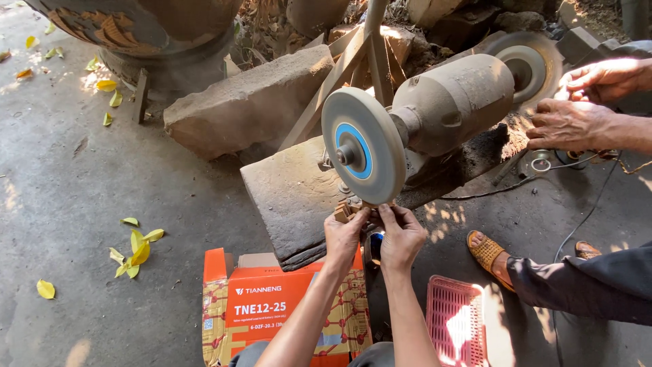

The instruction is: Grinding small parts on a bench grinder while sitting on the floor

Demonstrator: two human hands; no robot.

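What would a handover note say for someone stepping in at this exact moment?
Left hand and right hand: both pinch a small wooden piece up against the lower edge of the grinding wheel.
The grinder motor sits on a stone slab.
Another person's hands work at the far wheel.
Orange box and pink basket lie near the knees.
How far the shaping has got cannot be told.

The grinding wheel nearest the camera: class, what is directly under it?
Under the grinding wheel, both hands, left and right, press a small wooden piece to its rim; fingers hide most of it.
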